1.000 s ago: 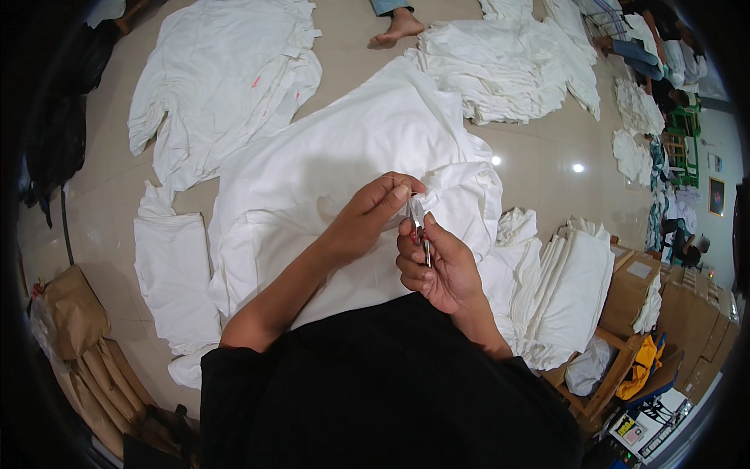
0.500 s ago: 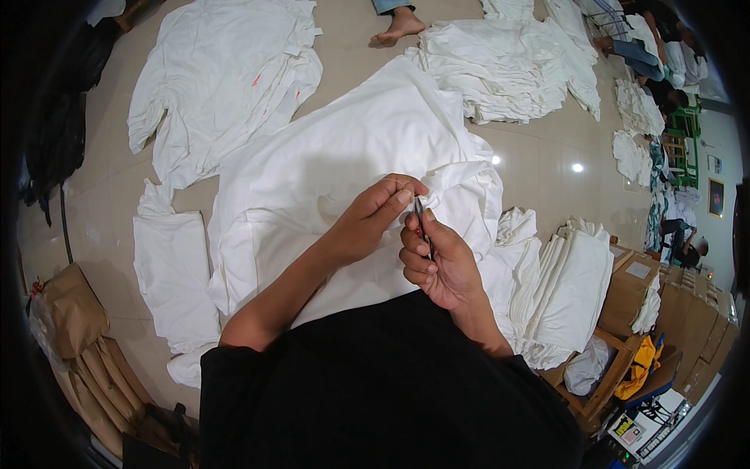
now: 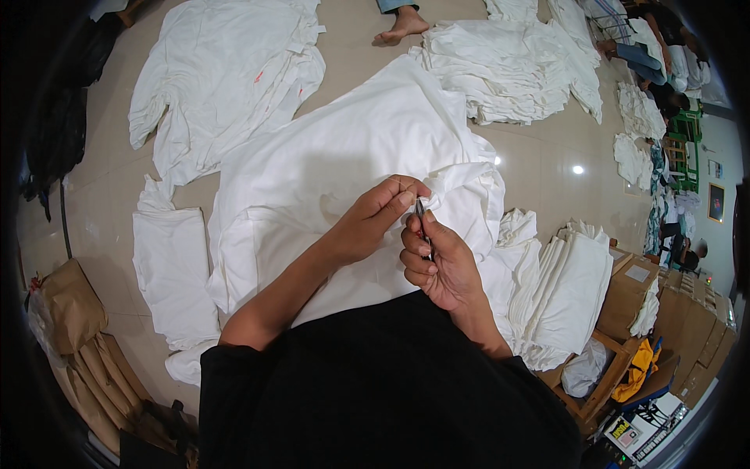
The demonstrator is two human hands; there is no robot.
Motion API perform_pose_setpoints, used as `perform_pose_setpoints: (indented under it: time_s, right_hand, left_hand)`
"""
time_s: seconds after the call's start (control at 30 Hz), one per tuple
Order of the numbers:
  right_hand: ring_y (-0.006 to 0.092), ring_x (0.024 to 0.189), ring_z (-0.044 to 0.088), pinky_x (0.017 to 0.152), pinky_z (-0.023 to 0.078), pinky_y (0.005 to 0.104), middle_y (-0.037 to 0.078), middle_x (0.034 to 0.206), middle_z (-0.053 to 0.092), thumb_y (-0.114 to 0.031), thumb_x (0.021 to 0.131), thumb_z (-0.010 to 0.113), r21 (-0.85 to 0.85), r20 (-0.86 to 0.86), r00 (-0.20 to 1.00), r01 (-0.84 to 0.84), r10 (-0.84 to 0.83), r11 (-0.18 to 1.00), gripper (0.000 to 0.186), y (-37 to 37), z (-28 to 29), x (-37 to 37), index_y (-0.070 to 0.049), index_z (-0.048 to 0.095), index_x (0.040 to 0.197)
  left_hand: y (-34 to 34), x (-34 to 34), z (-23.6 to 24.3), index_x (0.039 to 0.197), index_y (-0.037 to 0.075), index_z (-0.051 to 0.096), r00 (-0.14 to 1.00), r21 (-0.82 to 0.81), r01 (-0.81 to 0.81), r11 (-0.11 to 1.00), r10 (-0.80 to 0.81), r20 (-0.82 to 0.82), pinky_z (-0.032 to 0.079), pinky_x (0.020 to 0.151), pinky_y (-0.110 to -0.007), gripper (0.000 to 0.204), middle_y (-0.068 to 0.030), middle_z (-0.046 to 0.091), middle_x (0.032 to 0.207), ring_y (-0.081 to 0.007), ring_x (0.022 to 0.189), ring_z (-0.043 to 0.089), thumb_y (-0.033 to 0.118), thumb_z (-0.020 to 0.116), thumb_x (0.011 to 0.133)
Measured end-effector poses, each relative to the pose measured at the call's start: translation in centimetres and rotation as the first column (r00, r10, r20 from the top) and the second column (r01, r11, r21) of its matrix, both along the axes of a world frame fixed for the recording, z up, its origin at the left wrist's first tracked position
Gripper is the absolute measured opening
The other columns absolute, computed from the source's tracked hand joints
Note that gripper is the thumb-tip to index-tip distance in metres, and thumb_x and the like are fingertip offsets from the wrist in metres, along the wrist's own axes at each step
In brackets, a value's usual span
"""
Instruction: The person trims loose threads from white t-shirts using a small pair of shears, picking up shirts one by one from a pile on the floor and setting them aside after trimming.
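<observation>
A large white garment [image 3: 367, 133] of thin cloth spreads over my lap and the floor in front of me. My left hand [image 3: 380, 213] is closed, its thumb and fingertips pinching a bunched bit of this cloth. Just to the right, my right hand [image 3: 445, 266] wraps round small dark thread snips [image 3: 422, 219]. Their pointed tip is directed up and touches or nearly touches the cloth by my left fingertips. Whether the blades are apart is too small to tell.
White garments lie in piles at the far left [image 3: 226, 86] and far right [image 3: 508, 70]. Folded white stacks flank me at left [image 3: 172, 273] and right [image 3: 570, 289]. A bare foot [image 3: 402, 26] rests beyond the cloth. Cardboard boxes [image 3: 629, 293] stand at right, brown bags [image 3: 74, 301] at left.
Both hands keep almost the same place and grip. The whole view has shifted very slightly; the cloth and snips look nearly unchanged.
</observation>
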State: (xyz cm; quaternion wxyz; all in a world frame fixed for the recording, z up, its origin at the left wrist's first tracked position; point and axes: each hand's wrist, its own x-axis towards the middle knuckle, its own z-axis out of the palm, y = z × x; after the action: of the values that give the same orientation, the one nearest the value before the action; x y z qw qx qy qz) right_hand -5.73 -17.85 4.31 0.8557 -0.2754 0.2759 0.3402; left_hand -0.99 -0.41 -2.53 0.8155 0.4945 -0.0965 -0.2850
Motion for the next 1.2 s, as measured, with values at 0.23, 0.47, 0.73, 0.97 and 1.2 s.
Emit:
perform_pose_setpoints:
  time_s: [0.23, 0.47, 0.73, 0.97, 1.2]
  right_hand:
    - [0.006, 0.055, 0.034, 0.047, 0.028, 0.0221, -0.004, 0.079, 0.044, -0.042, 0.115, 0.045, 0.006, 0.0, 1.0, -0.006, 0.006, 1.0, 0.033, -0.5, -0.6, -0.2, -0.012, 0.058, 0.108]
    - [0.008, 0.056, 0.034, 0.048, 0.029, 0.024, 0.0, 0.082, 0.043, -0.043, 0.115, 0.042, 0.146, 0.071, 0.993, -0.099, 0.09, 0.984, 0.038, -2.4, 1.1, -1.0, -0.007, 0.057, 0.116]
    - [0.0074, 0.055, 0.035, 0.047, 0.032, 0.0235, 0.0, 0.081, 0.043, -0.041, 0.116, 0.04, -0.052, 0.302, 0.953, -0.005, 0.02, 0.999, 0.037, -3.2, 1.9, 1.8, -0.006, 0.052, 0.114]
    - [0.007, 0.054, 0.036, 0.045, 0.033, 0.0227, 0.0, 0.08, 0.042, -0.037, 0.116, 0.04, -0.204, 0.438, 0.895, 0.012, 0.08, 0.979, 0.035, -2.2, 1.2, 4.6, -0.004, 0.051, 0.117]
    - [0.0066, 0.053, 0.035, 0.044, 0.033, 0.0209, 0.0, 0.079, 0.04, -0.034, 0.116, 0.043, -0.306, 0.472, 0.866, -0.012, 0.163, 0.952, 0.032, -0.3, 2.6, 5.3, -0.003, 0.052, 0.116]
  left_hand:
    - [0.1, 0.0, 0.0, 0.134, 0.002, 0.06, 1.0, 0.007, 0.017, 1.0, -0.016, -0.027, 0.04, 0.109, -0.032, 0.036, -0.0024, 0.062, 0.123, -0.0116, 0.115, 0.054, 0.03, 0.044, 0.116]
    - [3.8, 0.3, 1.0, 0.134, 0.001, 0.06, 0.965, 0.096, -0.261, 0.96, 0.26, 0.027, 0.043, 0.111, -0.036, 0.041, -0.0062, 0.064, 0.128, -0.0175, 0.12, 0.059, 0.034, 0.044, 0.116]
    - [19.5, -8.9, -0.9, 0.127, 0.004, 0.059, 0.565, 0.286, -0.798, 0.531, 0.824, 0.045, 0.05, 0.103, -0.037, 0.034, -0.0091, 0.06, 0.133, -0.0197, 0.114, 0.063, 0.034, 0.049, 0.114]
    - [30.6, -32.4, -21.7, 0.106, 0.001, 0.064, 0.442, 0.911, -0.382, -0.155, 0.835, 0.327, 0.052, 0.079, -0.034, 0.027, -0.0108, 0.069, 0.092, -0.0188, 0.084, 0.067, 0.025, 0.053, 0.112]
    - [25.8, -40.1, -27.4, 0.103, -0.003, 0.068, 0.573, 0.966, -0.124, -0.227, 0.778, 0.256, 0.054, 0.082, -0.047, 0.025, -0.0234, 0.073, 0.095, -0.0384, 0.089, 0.072, 0.022, 0.065, 0.104]
